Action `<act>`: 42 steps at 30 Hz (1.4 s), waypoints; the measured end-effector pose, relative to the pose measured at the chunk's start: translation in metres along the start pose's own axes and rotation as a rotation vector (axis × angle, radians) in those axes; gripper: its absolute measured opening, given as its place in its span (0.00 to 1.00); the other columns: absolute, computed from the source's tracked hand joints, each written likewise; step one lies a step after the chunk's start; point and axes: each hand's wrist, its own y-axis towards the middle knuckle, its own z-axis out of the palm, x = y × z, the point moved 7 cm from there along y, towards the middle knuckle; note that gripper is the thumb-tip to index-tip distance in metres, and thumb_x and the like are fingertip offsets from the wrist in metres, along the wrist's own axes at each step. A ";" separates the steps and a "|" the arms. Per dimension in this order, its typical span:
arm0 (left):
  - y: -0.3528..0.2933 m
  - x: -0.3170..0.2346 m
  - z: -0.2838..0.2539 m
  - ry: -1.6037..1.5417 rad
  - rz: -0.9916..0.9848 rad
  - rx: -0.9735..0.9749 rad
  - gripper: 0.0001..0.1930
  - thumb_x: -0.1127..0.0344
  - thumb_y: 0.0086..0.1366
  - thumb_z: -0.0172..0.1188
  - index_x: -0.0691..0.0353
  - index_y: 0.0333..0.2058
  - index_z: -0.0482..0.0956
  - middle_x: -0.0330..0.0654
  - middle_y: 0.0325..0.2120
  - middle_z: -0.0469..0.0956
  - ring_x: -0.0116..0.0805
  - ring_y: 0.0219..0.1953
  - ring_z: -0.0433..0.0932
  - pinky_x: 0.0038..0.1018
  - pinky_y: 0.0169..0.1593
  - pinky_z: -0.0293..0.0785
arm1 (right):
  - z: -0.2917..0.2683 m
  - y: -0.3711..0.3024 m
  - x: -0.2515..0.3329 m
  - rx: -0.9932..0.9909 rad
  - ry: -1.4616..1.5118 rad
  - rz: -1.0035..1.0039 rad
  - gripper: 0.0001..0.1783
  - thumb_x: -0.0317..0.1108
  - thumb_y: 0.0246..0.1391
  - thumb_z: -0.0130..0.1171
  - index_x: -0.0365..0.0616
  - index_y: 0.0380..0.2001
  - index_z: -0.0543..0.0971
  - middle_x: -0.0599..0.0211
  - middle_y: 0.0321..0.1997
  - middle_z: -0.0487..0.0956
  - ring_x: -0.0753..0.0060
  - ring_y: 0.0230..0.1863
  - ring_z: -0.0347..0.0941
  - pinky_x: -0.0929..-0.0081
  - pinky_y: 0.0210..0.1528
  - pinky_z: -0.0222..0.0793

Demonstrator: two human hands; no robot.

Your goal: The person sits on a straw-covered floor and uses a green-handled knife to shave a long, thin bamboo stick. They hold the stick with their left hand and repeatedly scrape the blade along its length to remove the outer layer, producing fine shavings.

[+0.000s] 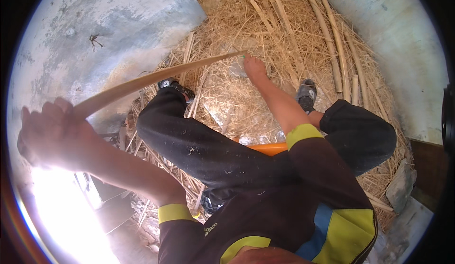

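A long, flat, tan bamboo strip (161, 76) stretches across in front of me, wide at the left and narrow at the far end. My left hand (59, 131), raised at the far left and slightly blurred, is closed around its near end. At the other end, my right hand (255, 67) is closed, its fingers pressed to the strip's tip. A tiny bit of green shows by those fingertips; what it belongs to cannot be made out.
Straw and shavings (222, 22) cover the floor, with several split poles (327, 41) at the right. Pale walls (109, 32) stand on both sides. Under my legs is an orange bar (268, 148). A grey stone (401, 186) lies at the right.
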 end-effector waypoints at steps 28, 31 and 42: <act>-0.063 -0.052 -0.030 0.285 0.230 -0.063 0.10 0.74 0.64 0.40 0.69 0.31 0.71 0.29 0.09 0.53 0.20 0.09 0.48 0.20 0.13 0.48 | -0.222 -0.133 0.149 0.241 0.728 -0.329 0.25 0.51 0.66 0.39 0.36 0.35 0.70 0.56 0.16 0.70 0.57 0.19 0.69 0.59 0.26 0.63; -0.085 -0.068 -0.018 -0.179 0.167 0.051 0.10 0.73 0.67 0.38 0.69 0.30 0.68 0.29 0.08 0.53 0.18 0.08 0.47 0.20 0.11 0.46 | -0.270 -0.222 0.195 0.207 0.862 -0.567 0.13 0.38 0.63 0.47 0.37 0.38 0.69 0.45 0.17 0.72 0.42 0.21 0.72 0.55 0.23 0.64; -0.120 -0.110 -0.005 -0.027 0.009 -0.317 0.11 0.79 0.63 0.43 0.57 0.23 0.57 0.31 0.04 0.49 0.18 0.03 0.46 0.20 0.06 0.49 | -0.260 -0.296 0.184 0.015 0.703 -0.511 0.12 0.37 0.62 0.49 0.36 0.35 0.68 0.45 0.14 0.71 0.42 0.19 0.72 0.52 0.21 0.65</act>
